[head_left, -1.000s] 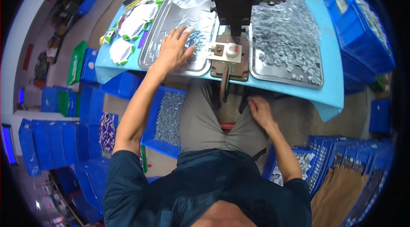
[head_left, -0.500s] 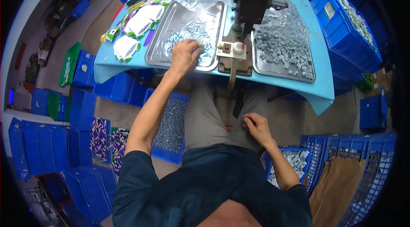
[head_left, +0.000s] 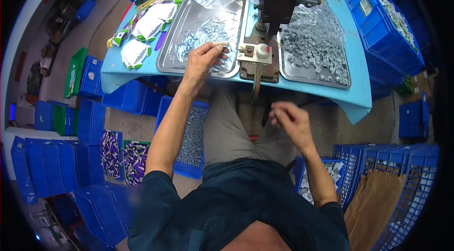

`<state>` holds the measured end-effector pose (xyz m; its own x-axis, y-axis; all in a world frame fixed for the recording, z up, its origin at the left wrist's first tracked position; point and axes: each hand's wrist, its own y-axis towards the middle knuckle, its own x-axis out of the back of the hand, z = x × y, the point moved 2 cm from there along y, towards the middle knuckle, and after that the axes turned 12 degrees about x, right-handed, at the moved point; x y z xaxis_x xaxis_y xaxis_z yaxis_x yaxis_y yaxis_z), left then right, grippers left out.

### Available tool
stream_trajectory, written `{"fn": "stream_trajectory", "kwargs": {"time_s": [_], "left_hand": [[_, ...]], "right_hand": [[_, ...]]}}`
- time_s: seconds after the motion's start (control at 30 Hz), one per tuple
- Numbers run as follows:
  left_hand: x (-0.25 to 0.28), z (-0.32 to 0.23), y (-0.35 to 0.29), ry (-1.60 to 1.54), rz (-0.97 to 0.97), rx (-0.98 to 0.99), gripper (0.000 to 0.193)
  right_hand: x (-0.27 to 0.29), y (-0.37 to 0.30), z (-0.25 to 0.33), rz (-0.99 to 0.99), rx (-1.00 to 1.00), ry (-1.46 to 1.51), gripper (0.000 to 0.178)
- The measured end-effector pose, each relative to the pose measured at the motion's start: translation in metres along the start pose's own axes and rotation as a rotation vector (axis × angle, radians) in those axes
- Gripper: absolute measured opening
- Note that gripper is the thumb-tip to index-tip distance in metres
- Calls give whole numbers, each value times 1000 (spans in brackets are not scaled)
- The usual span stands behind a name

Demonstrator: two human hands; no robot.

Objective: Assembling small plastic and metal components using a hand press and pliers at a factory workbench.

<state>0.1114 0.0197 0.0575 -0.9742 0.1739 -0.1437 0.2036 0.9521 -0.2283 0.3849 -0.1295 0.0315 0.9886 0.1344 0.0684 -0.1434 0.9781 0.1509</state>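
My left hand (head_left: 203, 64) is over the right front part of a metal tray (head_left: 166, 59) that holds a heap of thin silvery metal pins (head_left: 203, 38). Thumb and forefinger pinch together close to the press fixture; what lies between them is too small to make out. Just right of those fingertips is the white block (head_left: 263, 51) with a round knob, on the base of a dark bench press (head_left: 275, 3). My right hand (head_left: 294, 125) hangs above my right thigh, below the table edge, fingers curled and smeared by motion.
Right of the press, a second tray (head_left: 309, 75) holds many small grey parts under clear plastic. White and green packets (head_left: 153, 20) lie at the table's left. Blue crates (head_left: 385, 29) stand on both sides, and a blue bin (head_left: 189, 171) of small metal parts sits by my left leg.
My left hand has come up slightly from the pins, its fingertips now nearer the fixture. My right hand has risen from my thigh toward the table edge.
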Motion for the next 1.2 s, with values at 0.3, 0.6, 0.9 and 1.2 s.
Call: {"fn": "stream_trajectory", "kwargs": {"time_s": [0.3,0.6,0.9,1.2], "left_hand": [[-52,4,-64,333,-118,-27,16],[-76,42,-93,94,-70,-13,13],[-93,62,-109,-132,-142,-86,15],[-86,83,-117,53,-181,-134,13]], "right_hand": [[-55,71,33,-89,434,-228,17],[-56,30,10,-232,248,-77,19],[-55,14,7,-133,275,-173,7],[-20,-35,-371,548,-217,-180,36]]}}
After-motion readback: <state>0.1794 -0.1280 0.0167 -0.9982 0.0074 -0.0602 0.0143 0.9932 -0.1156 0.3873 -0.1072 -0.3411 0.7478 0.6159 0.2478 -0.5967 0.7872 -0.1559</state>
